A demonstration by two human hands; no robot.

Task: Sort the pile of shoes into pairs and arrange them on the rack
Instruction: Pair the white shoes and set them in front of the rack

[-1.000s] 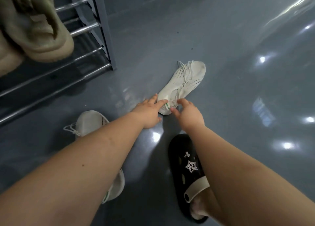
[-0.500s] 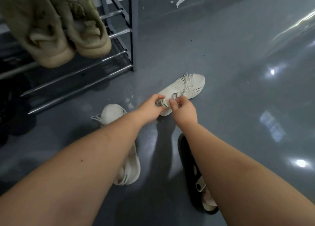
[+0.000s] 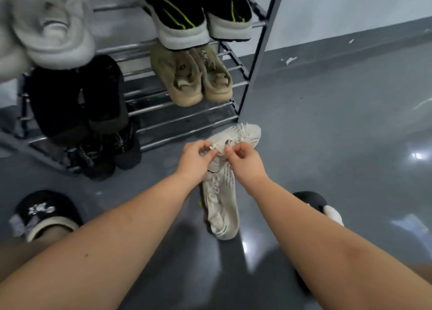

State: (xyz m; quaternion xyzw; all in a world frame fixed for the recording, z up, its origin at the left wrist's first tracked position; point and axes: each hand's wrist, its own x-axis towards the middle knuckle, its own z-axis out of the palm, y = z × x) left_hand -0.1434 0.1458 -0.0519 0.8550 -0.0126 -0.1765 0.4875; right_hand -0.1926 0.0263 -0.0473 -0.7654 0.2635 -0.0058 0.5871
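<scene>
Step in hand: the last cream pair is being gathered off the floor [image 3: 339,146], judged from four pairs already seated on the rack [image 3: 261,59].
Left hand [image 3: 195,159]: fingers curled, the heel collar of the far cream shoe [image 3: 243,135] is pinched at its green-marked tab.
Right hand [image 3: 244,160]: fingers curled as well, the same collar is pinched from the other side; how much of the grip falls on the lace cannot be told.
Far cream shoe: it is held at the heel, just in front of the rack's bottom rails, its toe pointed away and to the right; its long axis runs on a slant from the hands toward the rack's corner post.
Near cream shoe [image 3: 221,211]: it lies flat on the floor between the two forearms, directly below the hands, its long axis running almost straight toward the person, heel end nearest; its far end is hidden under the hands.
The key relation: both hands are taken up by the far shoe, while its mate lies just beneath them, about equally close to either hand.
Next move, as judged: one hand would have to be freed for the mate.
Bottom rails: open room is seen at the right end, under the tan pair [image 3: 191,78].
Risk: the knit collar may slip from so light a pinch.
</scene>
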